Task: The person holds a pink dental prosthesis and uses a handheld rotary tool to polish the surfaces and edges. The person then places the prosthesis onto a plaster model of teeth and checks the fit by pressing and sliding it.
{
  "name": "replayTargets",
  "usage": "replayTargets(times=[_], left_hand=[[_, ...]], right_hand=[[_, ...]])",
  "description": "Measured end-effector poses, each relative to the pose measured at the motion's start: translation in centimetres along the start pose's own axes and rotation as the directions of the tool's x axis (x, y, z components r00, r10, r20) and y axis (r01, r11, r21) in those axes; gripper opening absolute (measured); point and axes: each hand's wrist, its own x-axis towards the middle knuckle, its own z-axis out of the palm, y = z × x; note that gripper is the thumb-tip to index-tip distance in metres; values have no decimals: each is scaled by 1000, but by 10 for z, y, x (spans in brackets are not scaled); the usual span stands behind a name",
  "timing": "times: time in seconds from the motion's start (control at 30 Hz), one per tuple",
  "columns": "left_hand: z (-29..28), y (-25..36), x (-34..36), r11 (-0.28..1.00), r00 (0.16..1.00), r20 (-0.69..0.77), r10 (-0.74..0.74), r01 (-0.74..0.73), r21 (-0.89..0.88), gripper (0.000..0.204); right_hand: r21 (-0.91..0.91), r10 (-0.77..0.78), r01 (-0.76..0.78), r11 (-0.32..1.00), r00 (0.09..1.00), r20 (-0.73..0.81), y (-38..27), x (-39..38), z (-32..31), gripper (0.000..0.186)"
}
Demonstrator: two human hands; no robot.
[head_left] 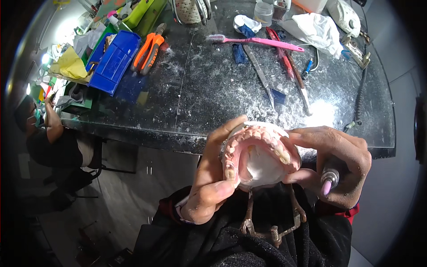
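Just past the bench's front edge I hold up a pink and white dental model point(262, 133), its arch of teeth facing me. Two of its back teeth are a cream colour. A metal articulator frame point(275, 235) hangs below the model, over my dark clothing. My left hand point(207, 191) grips the left side, thumb beside a cream tooth. On the other side, the fingers and thumb of my right hand point(347, 155) pinch the model's edge. A rotary handpiece point(331, 171) with a pink grinding tip also sits in that hand, tip toward me and clear of the teeth.
White dust covers the dark bench point(191, 102). On it lie a pink toothbrush point(262, 42), a metal tweezer-like tool point(260, 71), orange-handled pliers point(151, 51), a blue bin point(113, 62) and a crumpled white bag point(316, 33). A coiled cord point(359, 95) runs along the right. Another person point(58, 138) sits at left.
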Motion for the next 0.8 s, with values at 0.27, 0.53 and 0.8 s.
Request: replayTargets(times=[0.27, 0.53, 0.8], left_hand=[[12, 0, 4, 997, 979, -188, -78, 80, 2, 75], [8, 1, 6, 996, 992, -111, -65, 57, -75, 72], [9, -6, 8, 997, 999, -37, -33, 30, -77, 66]], right_hand=[[-223, 17, -36, 974, 996, -87, -2, 3, -10, 59], [-648, -198, -98, 756, 908, -368, 9, 22, -90, 51], [-903, -318, -193, 383, 891, -325, 129, 108, -187, 67]])
